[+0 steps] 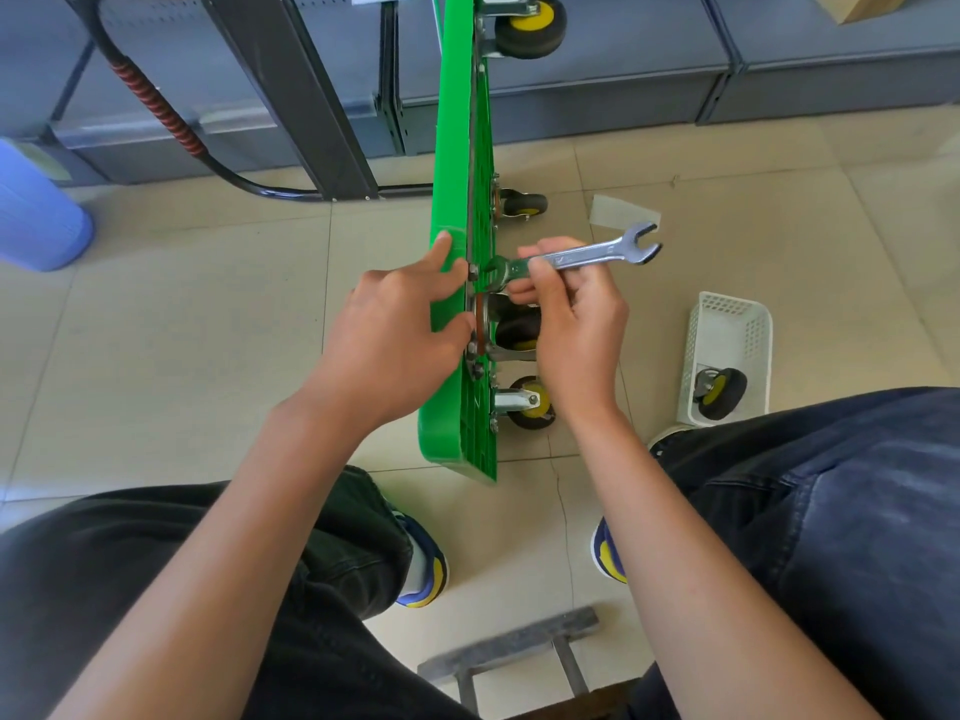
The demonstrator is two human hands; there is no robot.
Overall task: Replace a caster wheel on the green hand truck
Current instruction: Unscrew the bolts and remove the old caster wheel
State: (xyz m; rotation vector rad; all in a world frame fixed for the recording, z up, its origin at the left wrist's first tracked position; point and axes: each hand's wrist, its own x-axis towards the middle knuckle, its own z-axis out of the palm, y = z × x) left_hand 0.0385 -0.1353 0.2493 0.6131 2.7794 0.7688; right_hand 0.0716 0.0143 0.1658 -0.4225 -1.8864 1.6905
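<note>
Knees aside, my right hand pinches the wrench at centre frame; my left hand braces the green hand truck, fingers loosely spread. Its ring end could slip off the nut.

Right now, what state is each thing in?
green hand truck: stood on edge, casters facing right.
wrench: held, near end at the caster's mount, open end free.
caster being worked: on the deck.
spare caster: lying in the white basket.
left hand: fingers on the deck edge.
right hand: grips the wrench.

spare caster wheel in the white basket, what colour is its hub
Yellow hub, black tyre on the spare caster wheel in the white basket; head view.
</note>
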